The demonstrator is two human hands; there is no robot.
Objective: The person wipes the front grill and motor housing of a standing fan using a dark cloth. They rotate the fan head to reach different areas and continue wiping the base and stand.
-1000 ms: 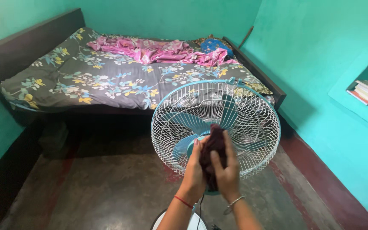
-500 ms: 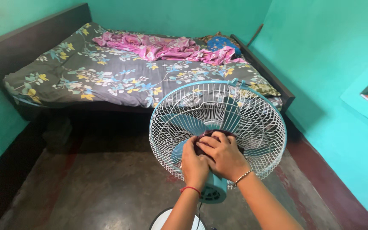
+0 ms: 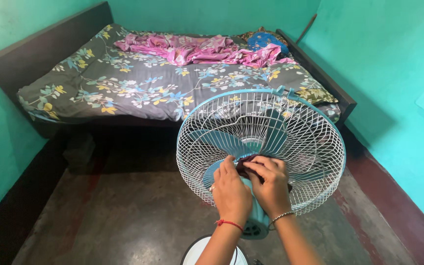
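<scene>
While both hands meet at the back of the pedestal fan (image 3: 261,152), the left hand (image 3: 230,192) presses with fingers together against the motor housing, at about seven o'clock from the hub, a red thread at its wrist. Between the hands, a dark maroon cloth (image 3: 245,164) is bunched small, mostly hidden, lying against the rear grille where it meets the housing. The right hand (image 3: 272,184), at five o'clock from the hub, has its fingers curled and clamped on that cloth, a thin bangle at the wrist. Wiping here looks best done with steady pressure, the other hand bracing the housing so the head does not swing. White wire guard, pale blue rim and blades; the fan stands on the dark floor (image 3: 123,221), with the floral-sheeted bed (image 3: 138,83) at eleven o'clock.
</scene>
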